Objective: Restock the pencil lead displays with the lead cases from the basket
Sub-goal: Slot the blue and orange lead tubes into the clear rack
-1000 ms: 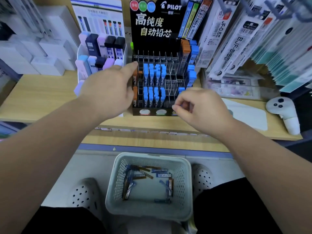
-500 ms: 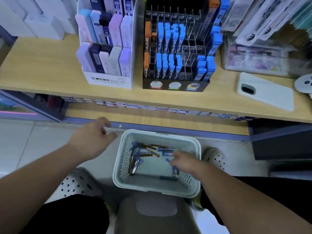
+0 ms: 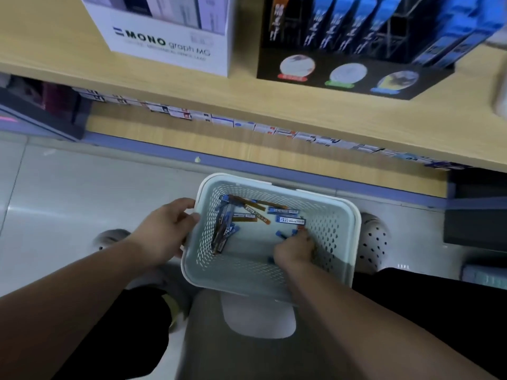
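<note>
Right hand (image 3: 295, 246), the nearer one, sits inside the basket (image 3: 354, 215), its grip curled onto lead cases (image 3: 290, 220) lying flat just ahead and left of it, long axes mostly crosswise; whether one is pinched cannot be told; left hand (image 3: 164, 231) clasps the rim.
</note>
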